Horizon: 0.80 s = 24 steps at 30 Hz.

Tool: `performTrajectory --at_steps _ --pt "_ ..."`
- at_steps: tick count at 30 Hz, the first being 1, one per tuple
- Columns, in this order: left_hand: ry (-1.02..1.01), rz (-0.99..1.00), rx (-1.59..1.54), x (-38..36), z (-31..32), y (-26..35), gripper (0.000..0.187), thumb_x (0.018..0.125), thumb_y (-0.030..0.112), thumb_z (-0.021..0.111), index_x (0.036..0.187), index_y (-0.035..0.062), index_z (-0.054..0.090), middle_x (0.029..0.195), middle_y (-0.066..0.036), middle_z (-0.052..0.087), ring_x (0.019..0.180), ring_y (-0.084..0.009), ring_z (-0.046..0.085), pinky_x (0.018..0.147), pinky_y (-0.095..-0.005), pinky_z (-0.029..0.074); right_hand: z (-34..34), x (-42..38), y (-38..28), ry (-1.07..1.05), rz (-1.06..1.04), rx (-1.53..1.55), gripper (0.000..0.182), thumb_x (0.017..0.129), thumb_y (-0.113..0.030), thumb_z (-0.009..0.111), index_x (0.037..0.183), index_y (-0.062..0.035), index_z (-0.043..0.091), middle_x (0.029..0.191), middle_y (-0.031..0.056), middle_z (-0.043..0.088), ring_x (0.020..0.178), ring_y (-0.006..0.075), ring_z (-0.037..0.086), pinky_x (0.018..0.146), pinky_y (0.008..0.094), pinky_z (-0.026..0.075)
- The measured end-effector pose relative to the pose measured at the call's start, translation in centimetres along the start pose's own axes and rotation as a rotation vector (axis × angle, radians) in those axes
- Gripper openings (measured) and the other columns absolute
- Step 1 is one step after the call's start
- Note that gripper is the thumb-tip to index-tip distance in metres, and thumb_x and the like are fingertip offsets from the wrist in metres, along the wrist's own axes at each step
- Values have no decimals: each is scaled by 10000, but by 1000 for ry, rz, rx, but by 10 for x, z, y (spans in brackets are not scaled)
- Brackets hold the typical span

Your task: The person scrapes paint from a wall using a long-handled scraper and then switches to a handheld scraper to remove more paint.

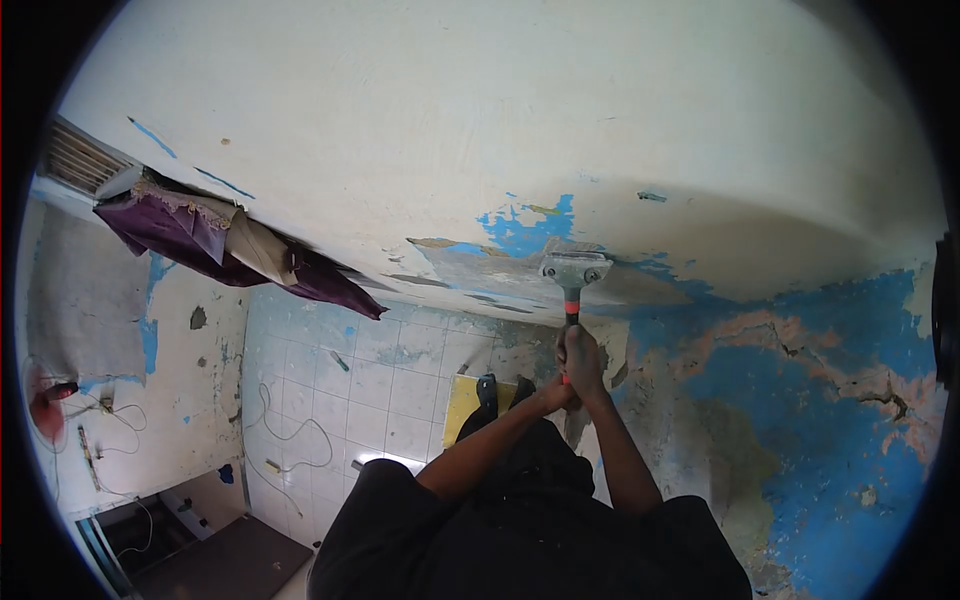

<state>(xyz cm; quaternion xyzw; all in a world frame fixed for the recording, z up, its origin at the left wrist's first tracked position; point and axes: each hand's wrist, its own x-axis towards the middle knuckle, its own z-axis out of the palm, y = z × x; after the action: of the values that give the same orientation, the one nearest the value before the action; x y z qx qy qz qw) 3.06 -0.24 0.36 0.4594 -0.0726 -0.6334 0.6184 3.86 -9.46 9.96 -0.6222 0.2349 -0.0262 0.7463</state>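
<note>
A wall scraper (575, 266) with a broad grey metal head and a red-and-black handle is raised against the cream wall (420, 120). Its blade meets the wall just below a bare blue patch (530, 225) with ragged paint edges. My right hand (581, 360) is wrapped round the upper part of the handle. Lower down, my left hand (558, 393) is closed round the handle's end, its fingers partly hidden.
Purple cloth (210, 235) hangs from the wall at left. A yellow board or platform (465, 395) is beneath me on the tiled floor (350, 400), where a cable (300, 425) lies. Cracked blue wall (820, 400) stands at right. A dark brown panel (225, 565) is at lower left.
</note>
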Motion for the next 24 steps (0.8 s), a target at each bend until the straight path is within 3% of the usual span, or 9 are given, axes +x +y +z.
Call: performTrajectory --at_steps 3,6,9,10,13,16,19,22,24 --pt "-41 58 -83 12 16 -3 332 877 256 563 1110 22 530 829 -82 593 650 -174 591 508 -297 458 -9 1 -11 60 60 -164 438 976 -399 406 811 -5 502 615 11 458 551 125 437 517 294 362" --pt "-84 123 -127 19 25 7 322 881 255 562 1103 24 532 829 -80 591 653 -174 589 514 -298 457 10 2 -47 42 -90 -395 457 977 -406 398 841 12 524 619 38 469 586 124 425 551 301 372" --pt "-118 161 -137 22 27 12 311 885 254 560 1095 27 535 829 -79 589 656 -175 586 520 -300 457 28 5 -66 78 -144 -495 458 976 -400 402 911 28 551 650 78 518 633 119 439 590 297 387" --pt "-125 167 -141 23 28 10 308 886 254 559 1093 27 536 829 -78 588 657 -175 585 522 -300 456 25 4 -61 91 -125 -438 462 972 -388 415 970 48 567 683 132 563 644 149 475 619 319 413" --pt "-108 169 -216 24 46 -13 297 891 253 557 1086 30 538 830 -77 586 660 -175 582 528 -302 456 3 -12 -50 157 -57 -416 420 976 -382 427 760 -27 487 579 -14 383 534 94 365 512 270 317" --pt "-113 192 -250 22 53 -17 287 895 252 556 1078 32 541 830 -75 585 663 -176 579 535 -303 455 0 -12 -53 185 -66 -509 411 973 -363 444 794 -1 523 584 -8 407 554 79 365 516 262 319" --pt "-169 215 -229 25 47 -10 277 899 251 554 1071 34 544 830 -74 583 666 -176 576 541 -305 455 22 0 -67 107 -260 -610 473 962 -393 444 1030 53 590 646 153 572 601 244 571 605 330 438" --pt "-185 241 -260 30 55 -14 267 903 250 552 1063 36 546 831 -72 581 668 -176 573 547 -306 454 20 -4 -70 163 -295 -613 469 958 -392 453 1020 52 589 626 176 562 557 350 483 580 342 427" --pt "-163 257 -313 31 71 -22 261 906 249 551 1059 38 548 831 -71 580 670 -177 571 551 -307 454 4 -18 -73 175 -142 -597 460 956 -389 461 999 51 589 633 191 562 555 361 446 580 352 421"
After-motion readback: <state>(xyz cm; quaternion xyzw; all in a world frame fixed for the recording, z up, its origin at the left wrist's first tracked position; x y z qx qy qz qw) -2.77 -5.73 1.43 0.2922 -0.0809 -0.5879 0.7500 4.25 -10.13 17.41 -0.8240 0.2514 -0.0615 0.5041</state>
